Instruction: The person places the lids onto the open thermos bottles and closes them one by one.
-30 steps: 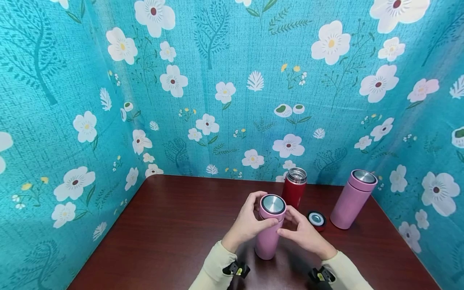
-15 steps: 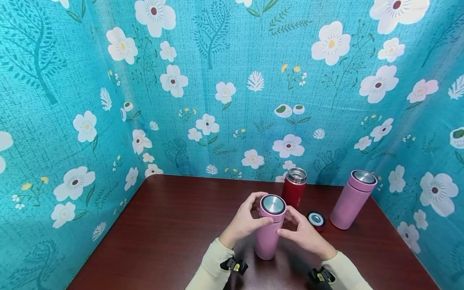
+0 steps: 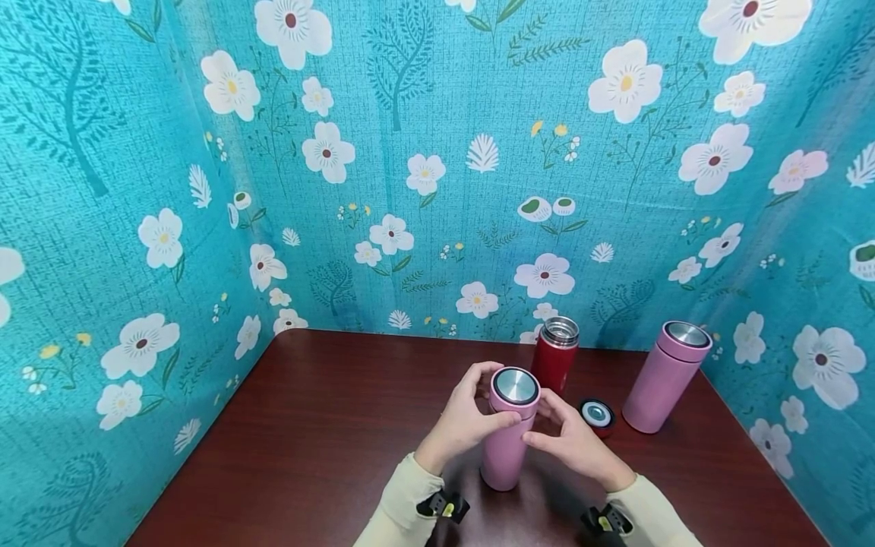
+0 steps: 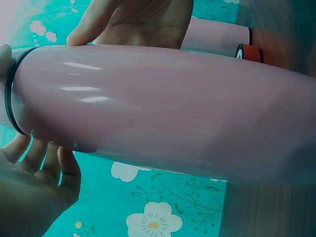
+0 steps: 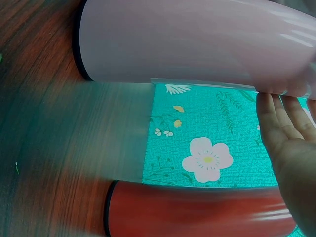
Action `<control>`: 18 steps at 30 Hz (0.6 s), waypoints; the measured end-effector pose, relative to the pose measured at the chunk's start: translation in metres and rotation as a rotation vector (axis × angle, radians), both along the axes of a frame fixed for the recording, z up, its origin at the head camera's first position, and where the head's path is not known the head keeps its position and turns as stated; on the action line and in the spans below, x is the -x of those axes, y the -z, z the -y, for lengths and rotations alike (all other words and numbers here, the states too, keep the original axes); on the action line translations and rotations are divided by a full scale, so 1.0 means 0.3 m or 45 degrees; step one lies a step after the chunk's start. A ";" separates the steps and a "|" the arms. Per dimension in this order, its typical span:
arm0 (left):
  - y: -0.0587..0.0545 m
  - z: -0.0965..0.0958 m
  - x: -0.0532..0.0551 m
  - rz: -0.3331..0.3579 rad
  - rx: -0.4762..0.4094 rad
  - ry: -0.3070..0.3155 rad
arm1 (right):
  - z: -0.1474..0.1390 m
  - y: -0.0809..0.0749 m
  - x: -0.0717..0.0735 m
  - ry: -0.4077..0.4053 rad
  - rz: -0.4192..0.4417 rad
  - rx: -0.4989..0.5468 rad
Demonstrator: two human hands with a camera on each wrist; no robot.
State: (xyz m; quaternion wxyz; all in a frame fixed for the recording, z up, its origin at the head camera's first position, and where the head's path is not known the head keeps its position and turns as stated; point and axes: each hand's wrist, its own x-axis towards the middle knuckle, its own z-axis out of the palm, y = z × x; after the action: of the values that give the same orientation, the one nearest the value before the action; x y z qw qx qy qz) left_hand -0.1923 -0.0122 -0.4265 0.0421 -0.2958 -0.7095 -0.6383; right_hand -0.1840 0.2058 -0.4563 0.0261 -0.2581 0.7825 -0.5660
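A pink thermos bottle [image 3: 504,456] with a steel-topped lid [image 3: 516,386] is upright at the near middle of the dark table, held between both hands. My left hand [image 3: 459,427] curls round the lid, thumb across the front near the seam. In the left wrist view its fingers [image 4: 42,163] lie along the lid end, beside the dark ring. My right hand [image 3: 577,450] grips the upper body just below, thumb in front. In the right wrist view its fingers [image 5: 281,116] touch the bottle's side; in the left wrist view the right thumb [image 4: 89,24] presses the body.
Behind stands a red thermos bottle [image 3: 554,357] without a lid, its steel mouth showing. A red lid [image 3: 597,415] lies upside down to its right. Farther right is a second pink thermos bottle [image 3: 661,384], lid on. Flowered teal cloth [image 3: 424,228] walls in the table [image 3: 328,433].
The left hand and wrist shift slightly left around the lid, then a little back to the right. The right hand and the bottle stay in place.
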 end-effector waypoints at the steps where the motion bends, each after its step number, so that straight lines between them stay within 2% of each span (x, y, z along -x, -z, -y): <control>1: 0.000 0.000 0.001 -0.001 0.000 -0.004 | 0.000 0.000 0.000 0.003 0.001 -0.004; 7: -0.002 0.016 0.014 0.026 0.015 0.081 | 0.001 -0.007 -0.006 0.020 0.031 -0.007; 9: -0.031 0.028 0.003 0.033 0.041 0.121 | 0.003 -0.011 -0.007 0.021 0.041 -0.005; 12: -0.033 0.034 0.003 0.016 0.045 0.153 | 0.005 -0.015 -0.008 0.022 0.047 -0.006; 14: -0.032 0.032 -0.001 -0.004 0.037 0.145 | 0.005 -0.015 -0.009 0.020 0.048 -0.006; 16: -0.005 0.023 0.008 -0.026 0.016 0.120 | 0.005 -0.013 -0.009 0.020 0.044 -0.009; 18: -0.008 0.015 0.001 -0.033 0.013 0.088 | 0.005 -0.010 -0.008 0.018 0.037 -0.008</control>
State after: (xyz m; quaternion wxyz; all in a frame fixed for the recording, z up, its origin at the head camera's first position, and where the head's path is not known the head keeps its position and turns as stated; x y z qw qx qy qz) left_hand -0.1925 -0.0167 -0.4241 0.0275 -0.3285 -0.7015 -0.6319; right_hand -0.1817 0.2042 -0.4534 0.0342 -0.2442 0.7856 -0.5674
